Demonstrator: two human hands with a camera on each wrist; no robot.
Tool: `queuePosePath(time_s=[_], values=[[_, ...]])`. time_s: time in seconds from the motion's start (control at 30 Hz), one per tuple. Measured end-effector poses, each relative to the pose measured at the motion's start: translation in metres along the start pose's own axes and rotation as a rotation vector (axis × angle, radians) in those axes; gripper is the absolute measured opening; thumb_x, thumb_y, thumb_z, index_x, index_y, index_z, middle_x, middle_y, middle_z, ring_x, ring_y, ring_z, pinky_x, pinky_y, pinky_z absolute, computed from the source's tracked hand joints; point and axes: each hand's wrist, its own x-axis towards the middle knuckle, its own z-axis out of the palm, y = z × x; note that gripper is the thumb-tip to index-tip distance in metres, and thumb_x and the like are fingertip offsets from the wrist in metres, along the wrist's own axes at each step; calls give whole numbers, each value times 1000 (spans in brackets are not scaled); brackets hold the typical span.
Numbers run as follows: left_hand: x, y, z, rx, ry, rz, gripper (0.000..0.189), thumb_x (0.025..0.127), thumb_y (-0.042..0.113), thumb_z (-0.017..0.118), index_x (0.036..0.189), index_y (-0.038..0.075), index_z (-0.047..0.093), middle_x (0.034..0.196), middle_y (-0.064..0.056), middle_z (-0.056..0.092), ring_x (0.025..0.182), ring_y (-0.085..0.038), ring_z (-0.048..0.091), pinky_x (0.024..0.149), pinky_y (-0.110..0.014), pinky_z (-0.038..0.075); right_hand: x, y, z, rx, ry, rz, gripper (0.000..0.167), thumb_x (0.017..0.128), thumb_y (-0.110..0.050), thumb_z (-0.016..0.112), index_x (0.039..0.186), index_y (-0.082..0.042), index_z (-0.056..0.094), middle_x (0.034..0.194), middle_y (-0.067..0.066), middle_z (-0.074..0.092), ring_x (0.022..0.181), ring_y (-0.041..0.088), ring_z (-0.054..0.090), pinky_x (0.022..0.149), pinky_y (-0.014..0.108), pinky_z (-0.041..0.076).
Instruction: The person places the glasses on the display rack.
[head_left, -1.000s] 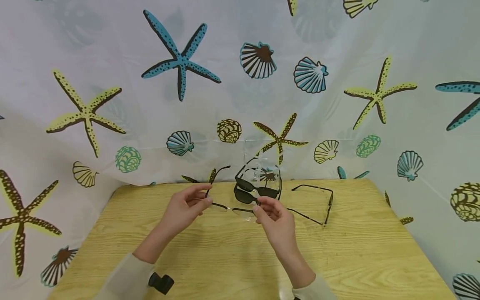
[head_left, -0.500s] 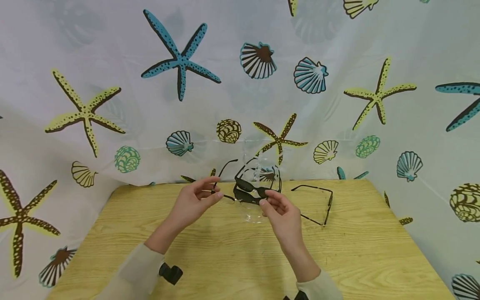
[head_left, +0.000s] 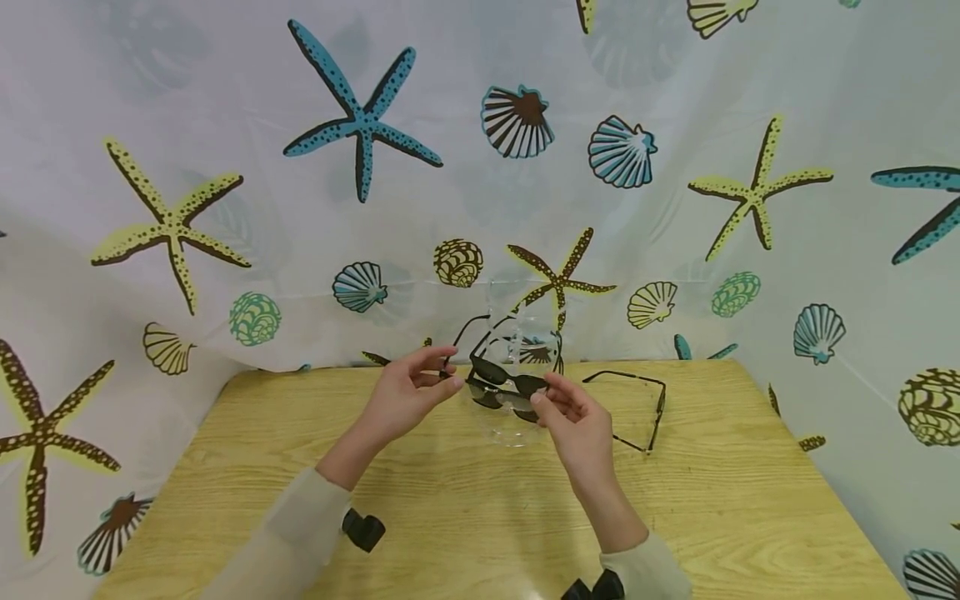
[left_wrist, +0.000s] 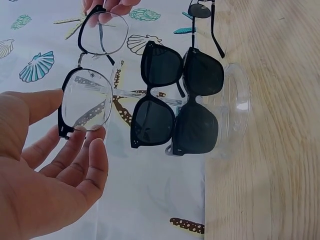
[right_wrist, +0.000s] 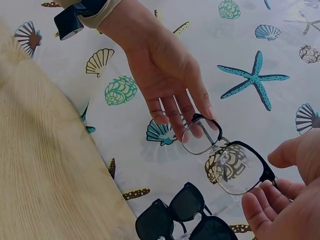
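My left hand (head_left: pixel 408 398) and right hand (head_left: pixel 576 427) hold a pair of eyeglasses (left_wrist: pixel 87 102) between them, one at each end of the frame. They have clear lenses and black upper rims, and the temples point away from me. In the left wrist view, the left thumb presses the outer rim while the fingers curl beneath it. Two pairs of black sunglasses, one (left_wrist: pixel 159 65) and another (left_wrist: pixel 202 75), sit one above the other on a clear display stand (left_wrist: pixel 242 105). In the head view the held eyeglasses overlap the stand and sunglasses.
Another pair of thin dark-framed glasses (head_left: pixel 660 402) lies with temples unfolded on the wooden table (head_left: pixel 450 517), right of the stand. Behind the table hangs a white cloth (head_left: pixel 420 208) printed with starfish and shells.
Both hands have moved right and slightly away from me with the eyeglasses, from left of the stand to in front of it. The stand, sunglasses and glasses on the right stay put.
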Motion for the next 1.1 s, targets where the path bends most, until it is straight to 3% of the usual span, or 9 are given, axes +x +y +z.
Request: queuePosePath(time_s=[0.27,0.6,0.93,1.1], values=[[9,2,6,-32,14,5,50,100,19,75,147,10,61,128,-20,70,113,-37,72,89,-41,59,8,2,-4,-27,-3,-27,41,98,-4,72,139,-1,67,108,6,69,92,5,67,78,24,60],[20,-3,10,-8,11,7,51,101,21,73,149,10,59,127,-17,70,116,-38,72,92,-46,60,17,6,-5,-55,5,-21,41,98,-3,72,139,0,66,109,8,67,90,6,66,73,19,57],[29,-4,12,-9,19,-46,53,101,24,73,150,9,59,135,-19,67,126,-38,69,101,-51,58,29,7,-5,-96,10,-14,41,99,-5,72,139,-1,66,112,9,66,92,6,66,77,21,59],[36,-3,14,-16,21,-80,54,101,24,74,151,9,58,139,-18,66,124,-36,69,97,-47,59,33,5,-4,-107,13,-18,41,99,-7,71,139,0,66,115,12,68,92,5,66,80,25,61]])
